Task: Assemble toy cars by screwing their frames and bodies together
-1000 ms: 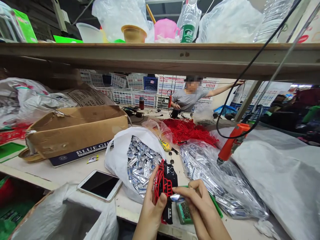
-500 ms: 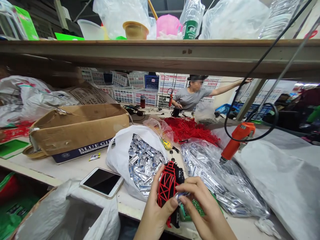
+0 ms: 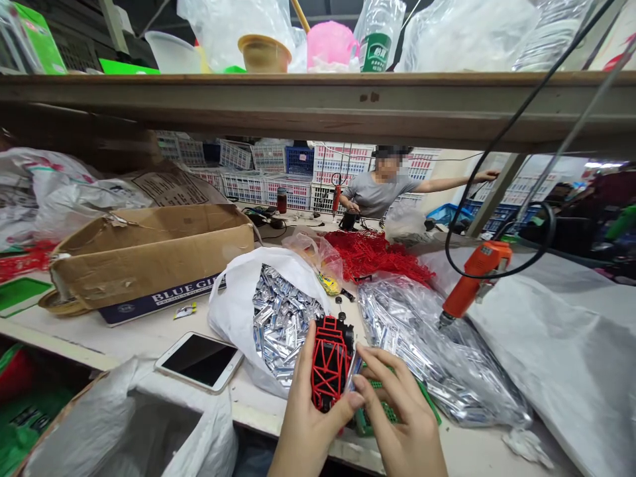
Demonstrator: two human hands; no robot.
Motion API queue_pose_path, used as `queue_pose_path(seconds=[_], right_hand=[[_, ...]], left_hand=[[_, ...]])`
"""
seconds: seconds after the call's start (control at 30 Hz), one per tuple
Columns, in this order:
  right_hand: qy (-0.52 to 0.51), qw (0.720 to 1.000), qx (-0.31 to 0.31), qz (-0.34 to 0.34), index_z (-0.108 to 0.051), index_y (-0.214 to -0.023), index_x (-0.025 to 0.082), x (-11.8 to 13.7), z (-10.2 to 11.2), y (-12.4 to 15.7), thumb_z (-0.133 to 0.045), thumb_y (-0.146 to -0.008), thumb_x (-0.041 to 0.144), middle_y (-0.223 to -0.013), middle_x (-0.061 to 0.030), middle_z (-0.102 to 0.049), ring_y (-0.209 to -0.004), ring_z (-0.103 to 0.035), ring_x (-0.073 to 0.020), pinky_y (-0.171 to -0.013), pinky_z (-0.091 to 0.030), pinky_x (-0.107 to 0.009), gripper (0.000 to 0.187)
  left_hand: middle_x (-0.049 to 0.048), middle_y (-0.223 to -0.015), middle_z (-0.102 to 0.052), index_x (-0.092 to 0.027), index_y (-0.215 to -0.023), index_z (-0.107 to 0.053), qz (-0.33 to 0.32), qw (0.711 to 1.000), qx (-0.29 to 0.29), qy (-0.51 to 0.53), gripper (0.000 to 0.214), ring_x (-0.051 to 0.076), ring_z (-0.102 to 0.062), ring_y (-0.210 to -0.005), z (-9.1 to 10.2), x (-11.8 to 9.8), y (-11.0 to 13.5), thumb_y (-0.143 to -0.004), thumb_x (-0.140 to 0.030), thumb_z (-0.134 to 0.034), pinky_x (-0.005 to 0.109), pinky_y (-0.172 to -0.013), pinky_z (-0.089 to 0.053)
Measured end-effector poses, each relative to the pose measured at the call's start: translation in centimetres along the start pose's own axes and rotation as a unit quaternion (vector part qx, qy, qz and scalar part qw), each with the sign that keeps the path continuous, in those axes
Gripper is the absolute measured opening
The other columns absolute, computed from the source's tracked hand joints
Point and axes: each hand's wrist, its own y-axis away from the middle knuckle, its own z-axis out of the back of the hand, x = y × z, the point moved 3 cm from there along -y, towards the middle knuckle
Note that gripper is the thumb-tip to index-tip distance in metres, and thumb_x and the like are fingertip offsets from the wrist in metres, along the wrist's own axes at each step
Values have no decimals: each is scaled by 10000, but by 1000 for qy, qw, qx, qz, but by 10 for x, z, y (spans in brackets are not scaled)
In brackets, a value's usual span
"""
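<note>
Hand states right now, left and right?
Left hand: closed on a red-and-black plastic toy-vehicle-like assembly.
Right hand: closed, pinching a thin shiny silver piece at the assembly's side.

Left hand (image 3: 309,414), one: I see it around a red-and-black toy car (image 3: 330,364). Right hand (image 3: 405,411), one: fingertips pinching a silver strip (image 3: 354,368) beside the car. On my table (image 3: 171,319): white bag (image 3: 229,298), open, holding silver parts (image 3: 278,324); phone (image 3: 199,361), dark-screened; cardboard box (image 3: 159,265); clear bag (image 3: 442,364), also of silver parts; red parts (image 3: 372,255), heaped. Orange screwdriver (image 3: 472,281), hanging near the clear bag. Beyond: one person (image 3: 380,195) in grey, arm outstretched.
</note>
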Motion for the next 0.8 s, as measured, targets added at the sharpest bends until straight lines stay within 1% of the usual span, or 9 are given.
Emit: queue_pose_path(seconds=[0.1, 0.2, 0.27, 0.33, 0.4, 0.53, 0.6, 0.7, 0.8], right_hand=[[-10, 1000, -10, 3, -671, -1345, 280, 0, -2, 2, -578, -1013, 202, -1286, -85, -680, -1196, -669, -209, -990, -572, -269, 354], [-107, 992, -14, -72, -646, -1382, 225, -5, -8, 5, -634, -994, 246, -1305, -125, -681, -1125, -708, -235, -912, -610, -275, 389], [-188, 972, -23, -139, -650, -1376, 197, -9, -13, 7, -683, -970, 281, -1292, -153, -678, -1055, -735, -250, -828, -637, -266, 415], [-236, 955, -45, -176, -729, -1258, 179, -10, -17, 7, -738, -930, 314, -1259, -162, -689, -1049, -735, -275, -802, -645, -276, 354], [-246, 950, -61, -184, -788, -1117, 176, -9, -19, 4, -789, -882, 341, -1190, -155, -720, -1029, -740, -290, -805, -646, -293, 287], [-260, 947, -36, -187, -792, -1099, 182, -7, -20, -2, -779, -886, 353, -1062, -132, -762, -903, -768, -272, -768, -653, -291, 273], [-244, 953, -28, -176, -790, -1099, 190, -7, -19, -1, -746, -916, 329, -1088, -124, -760, -945, -762, -261, -803, -646, -282, 233], [-165, 976, -77, -120, -781, -1080, 208, -5, -16, 3, -711, -944, 277, -1159, -110, -745, -1062, -732, -234, -918, -611, -281, 168], [-75, 986, -142, -42, -764, -1038, 216, 4, -13, 5, -695, -949, 213, -1154, -88, -743, -1062, -726, -196, -934, -600, -254, 113]], left_hand=[[104, -1619, -417, -328, -1592, -318, -15, 1000, -7, -24, 997, 340, -396, -1497, 3, 3, -2, -765, -582, -813, 451, -1254, -302], [120, -1578, -447, -320, -1584, -341, -26, 999, -13, -44, 1039, 367, -376, -1501, 6, 5, -4, -718, -622, -829, 479, -1227, -345], [128, -1542, -467, -320, -1575, -366, -30, 998, -25, -57, 1051, 374, -336, -1522, 8, 6, -3, -691, -634, -841, 472, -1199, -391], [137, -1513, -480, -324, -1567, -388, -30, 997, -31, -63, 1053, 382, -293, -1541, 10, 7, -2, -674, -646, -842, 460, -1165, -438], [139, -1512, -480, -331, -1561, -404, -34, 997, -23, -63, 1051, 390, -259, -1553, 11, 8, -1, -662, -691, -813, 462, -1160, -445], [76, -1617, -414, -362, -1548, -417, -24, 999, -21, -43, 852, 328, -238, -1571, 13, 7, -1, -813, -704, -677, 429, -1256, -307], [36, -1670, -356, -377, -1564, -372, 2, 1000, -27, 3, 791, 288, -260, -1568, 11, 7, -2, -876, -652, -648, 377, -1261, -294], [34, -1695, -312, -377, -1602, -256, 28, 997, -26, 71, 866, 257, -333, -1540, 5, 5, -3, -880, -625, -666, 305, -1210, -367], [107, -1646, -394, -374, -1630, -67, 37, 994, -15, 101, 996, 263, -535, -1408, -3, 4, -1, -880, -613, -677, 317, -1143, -451]])
